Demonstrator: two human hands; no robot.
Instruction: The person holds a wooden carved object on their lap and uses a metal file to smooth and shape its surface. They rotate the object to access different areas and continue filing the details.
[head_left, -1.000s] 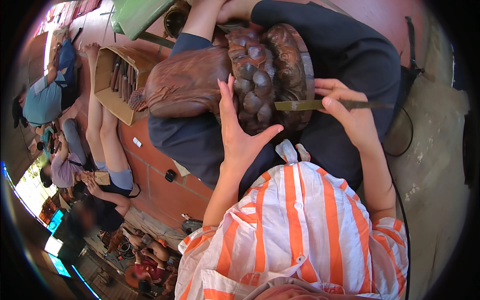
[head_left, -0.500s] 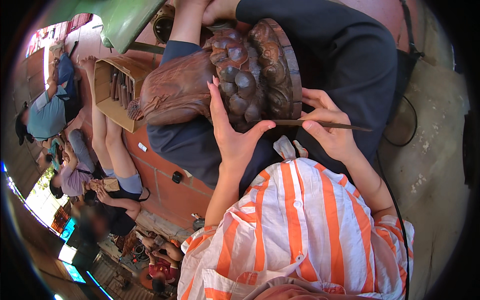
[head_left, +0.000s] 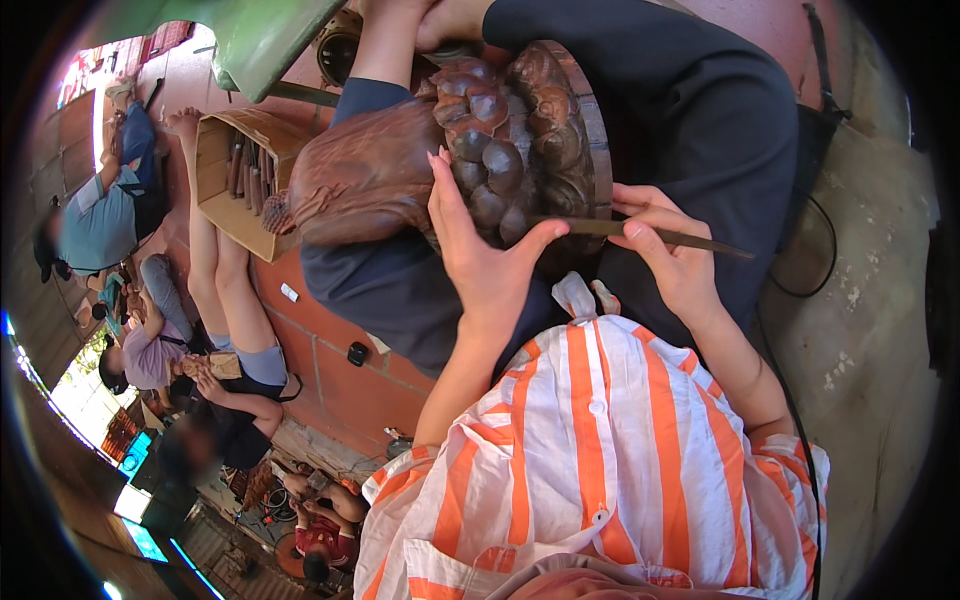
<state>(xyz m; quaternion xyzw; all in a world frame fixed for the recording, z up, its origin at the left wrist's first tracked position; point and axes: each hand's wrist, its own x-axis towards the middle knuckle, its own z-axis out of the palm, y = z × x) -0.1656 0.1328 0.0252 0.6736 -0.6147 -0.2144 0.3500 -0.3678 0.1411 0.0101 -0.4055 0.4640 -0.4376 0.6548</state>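
Observation:
A dark brown wood carving (head_left: 365,170) lies on its side across my lap. Rounded, fruit-like lumps (head_left: 500,165) and a round base are at its right end. My right hand (head_left: 672,240) is closed around a thin, tapering metal file (head_left: 690,240), whose narrow end points right. The file's other end rests against the lower side of the carving near the base. My left hand (head_left: 485,240) lies against the carving with its fingers stretched out and apart. Its thumb touches the file's left part. The left fingers' contact with the wood is partly hidden.
A cardboard box (head_left: 235,215) of wooden-handled tools stands left of the carving. Beyond it, several people sit on the tiled floor. A green plastic seat (head_left: 270,40) is at the upper left. A black cable (head_left: 790,400) runs down beside my right arm.
The file's left end and my left thumb have moved slightly up along the carving, so the file slants more. The whole view has shifted a little; both hands keep their holds.

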